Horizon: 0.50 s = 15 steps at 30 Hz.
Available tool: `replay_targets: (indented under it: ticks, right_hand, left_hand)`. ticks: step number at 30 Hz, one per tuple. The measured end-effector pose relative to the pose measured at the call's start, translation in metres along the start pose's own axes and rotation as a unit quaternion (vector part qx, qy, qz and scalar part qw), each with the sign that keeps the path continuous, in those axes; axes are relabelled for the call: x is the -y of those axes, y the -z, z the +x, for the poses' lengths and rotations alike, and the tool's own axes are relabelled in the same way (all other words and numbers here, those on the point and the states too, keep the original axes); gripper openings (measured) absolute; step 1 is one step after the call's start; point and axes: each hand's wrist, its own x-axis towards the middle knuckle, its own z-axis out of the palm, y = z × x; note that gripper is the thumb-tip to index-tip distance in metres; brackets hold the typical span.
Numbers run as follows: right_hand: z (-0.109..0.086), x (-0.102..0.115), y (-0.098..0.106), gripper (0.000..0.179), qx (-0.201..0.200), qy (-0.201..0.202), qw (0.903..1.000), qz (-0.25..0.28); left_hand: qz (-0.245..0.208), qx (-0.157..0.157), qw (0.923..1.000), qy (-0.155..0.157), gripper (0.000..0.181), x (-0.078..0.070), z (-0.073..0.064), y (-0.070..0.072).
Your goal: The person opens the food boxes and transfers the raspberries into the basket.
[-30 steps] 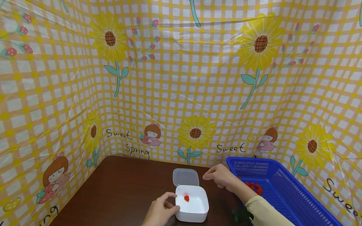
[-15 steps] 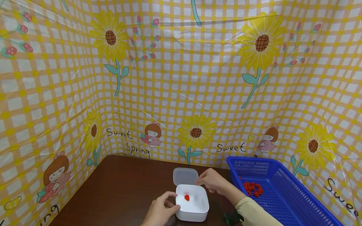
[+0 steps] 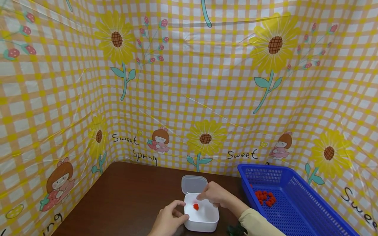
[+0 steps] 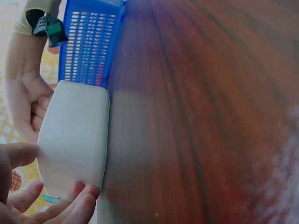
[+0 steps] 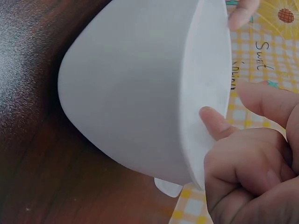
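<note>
A white square box (image 3: 202, 226) stands on the brown table, with one small red piece (image 3: 196, 206) on its floor. My left hand (image 3: 169, 218) grips the box's left side; in the left wrist view its fingers (image 4: 77, 205) and thumb hold the white wall. My right hand (image 3: 215, 195) is over the box's back right part, fingers pointing down toward the red piece. In the right wrist view, the index finger and thumb of the right hand (image 5: 252, 149) stand apart at the rim with nothing visible between them, and its other fingers are curled.
A clear lid (image 3: 193, 184) lies behind the box. To the right stands a blue perforated basket (image 3: 298, 209), with several red pieces (image 3: 265, 197) at its left side. A checked sunflower cloth (image 3: 177, 98) hangs around the table. A dark green device (image 3: 236, 230) sits by the right sleeve.
My right hand has moved left and toward me, from beside the basket to over the box. My left hand keeps its grip on the box, and the red piece stays on the box floor.
</note>
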Motion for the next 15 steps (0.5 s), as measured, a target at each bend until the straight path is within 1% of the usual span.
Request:
replay_targets:
  ticks: [5,10,13,15]
  right_hand:
    - [0.001,-0.001,-0.007,0.022,0.006,-0.007,0.9998,-0.017]
    - [0.002,-0.002,-0.013,0.024,-0.002,0.006,0.9994,-0.035]
    - [0.003,-0.003,-0.018,0.027,-0.008,0.030,0.9965,-0.078]
    - [0.004,-0.005,-0.021,0.028,-0.012,0.048,0.9922,-0.114]
  left_hand:
    - [0.002,0.000,1.0000,-0.005,0.036,0.001,0.000,0.000]
    - [0.003,0.000,0.9999,-0.012,0.037,0.003,0.000,0.000]
    - [0.008,-0.003,0.9998,-0.020,0.037,0.004,-0.001,0.000]
    - [0.011,-0.006,0.9996,-0.025,0.038,0.004,-0.001,0.000]
